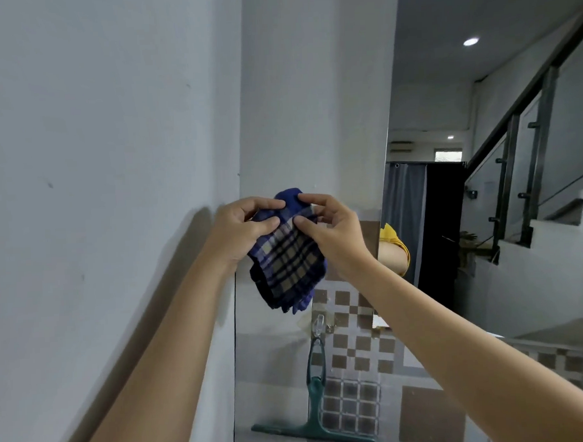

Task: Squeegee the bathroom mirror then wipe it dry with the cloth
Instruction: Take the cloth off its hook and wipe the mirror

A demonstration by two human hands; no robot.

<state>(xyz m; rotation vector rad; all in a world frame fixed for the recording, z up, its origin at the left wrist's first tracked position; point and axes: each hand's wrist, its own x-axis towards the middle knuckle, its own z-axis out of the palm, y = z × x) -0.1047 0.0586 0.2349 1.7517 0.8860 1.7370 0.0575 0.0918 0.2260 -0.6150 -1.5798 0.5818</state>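
Checked cloth (286, 257): folded, pinched at its top edge by fingers of left hand (240, 228) and right hand (330, 232). Green squeegee (313, 407) hangs hooked. Advice: refold into flat pad before wiping mirror (430, 148).

Your one camera sits on your head, close behind your left hand (242, 228) and right hand (330, 234), and faces the wall (95, 129) past them.

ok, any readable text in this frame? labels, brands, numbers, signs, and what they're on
None readable.
Cloth: plaid pattern only, no tag or print showing.
Squeegee: plain green, no brand visible.
Wall hook: clear, no marking to be made out.
Mirror: reflects stairs, curtain and ceiling lights; no sign or number in it.
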